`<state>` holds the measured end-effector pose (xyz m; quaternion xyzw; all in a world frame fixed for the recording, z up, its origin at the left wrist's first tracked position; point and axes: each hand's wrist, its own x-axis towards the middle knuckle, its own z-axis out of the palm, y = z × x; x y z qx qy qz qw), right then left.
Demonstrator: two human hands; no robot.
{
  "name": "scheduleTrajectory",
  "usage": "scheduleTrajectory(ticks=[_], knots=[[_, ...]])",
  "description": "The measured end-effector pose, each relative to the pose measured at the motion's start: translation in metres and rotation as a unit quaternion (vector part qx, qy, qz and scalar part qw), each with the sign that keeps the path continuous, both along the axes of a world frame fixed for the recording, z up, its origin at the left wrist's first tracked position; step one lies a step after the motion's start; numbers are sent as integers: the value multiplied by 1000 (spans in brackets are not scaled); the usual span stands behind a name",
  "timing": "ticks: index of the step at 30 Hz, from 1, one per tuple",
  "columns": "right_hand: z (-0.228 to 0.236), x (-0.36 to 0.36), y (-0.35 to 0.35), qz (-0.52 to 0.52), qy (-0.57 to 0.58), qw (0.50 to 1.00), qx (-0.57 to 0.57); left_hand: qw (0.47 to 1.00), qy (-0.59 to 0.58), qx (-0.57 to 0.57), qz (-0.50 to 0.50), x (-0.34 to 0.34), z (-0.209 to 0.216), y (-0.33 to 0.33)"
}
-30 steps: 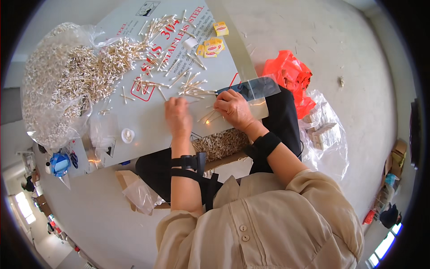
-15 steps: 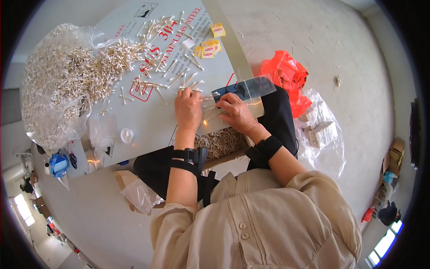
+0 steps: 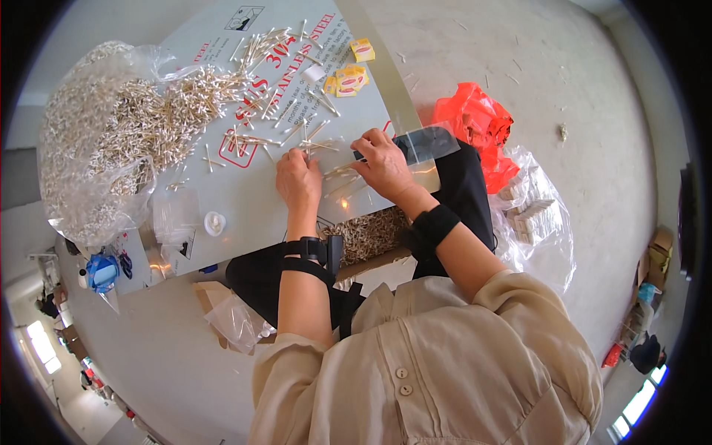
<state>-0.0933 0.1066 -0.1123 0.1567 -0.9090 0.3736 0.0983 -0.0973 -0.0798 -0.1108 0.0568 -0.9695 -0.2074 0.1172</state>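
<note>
Loose cotton swabs (image 3: 323,136) lie on the metal-sheet table (image 3: 245,204) around my fingers. My left hand (image 3: 299,182) is closed, its fingertips drawn together against the swabs; what they grip is hidden. To its right, my right hand (image 3: 383,167) bends its fingers over the left end of a dark, clear-edged plastic piece (image 3: 429,144). Its fingertips are closed, but their contents cannot be made out. More swabs (image 3: 343,175) lie between the two hands by the near table edge. Below, an open box of swabs (image 3: 371,236) rests at my lap.
A large clear bag (image 3: 74,178) spills swabs on the left. Beside it stand a clear plastic container (image 3: 175,216) and a round white lid (image 3: 214,223). Small yellow boxes (image 3: 347,80) lie at the far side. A red bag (image 3: 475,122) and a clear bag of white packs (image 3: 530,215) are at right.
My left hand has drawn slightly left and nearer to me. My right hand has shifted up and farther away, over the dark plastic piece, leaving a wider gap between the hands.
</note>
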Motion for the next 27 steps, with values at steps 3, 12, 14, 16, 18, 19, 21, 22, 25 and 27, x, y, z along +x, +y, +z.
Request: scheduleTrajectory(ticks=[3,12,14,16,18,19,21,22,25,27], knots=[[-4,-11,-7,7,-15,1000,17,996,-77,34,19,-6,-7,-5],[-7,-36,-26,-10,34,989,144,997,-54,40,-32,-2,-3,-1],[-11,-41,-22,19,29,985,170,999,-24,22,2,-5,-6,-7],[-11,-43,-12,56,25,989,133,999,-41,18,6,-14,-6,-18],[-11,-43,-5,81,41,987,131,998,-60,14,11,-14,-6,-21],[-11,-42,-1,92,51,987,123,999,-23,26,14,-13,-5,-19],[-11,-40,2,103,61,986,116,999,13,37,17,-8,-3,-11],[-12,-40,3,124,52,984,114,996,41,39,-69,-3,-3,-4],[-14,-37,5,151,48,981,109,981,50,-5,-190,19,-5,16],[-15,-37,8,156,52,981,106,973,33,-51,-225,36,-6,30]])
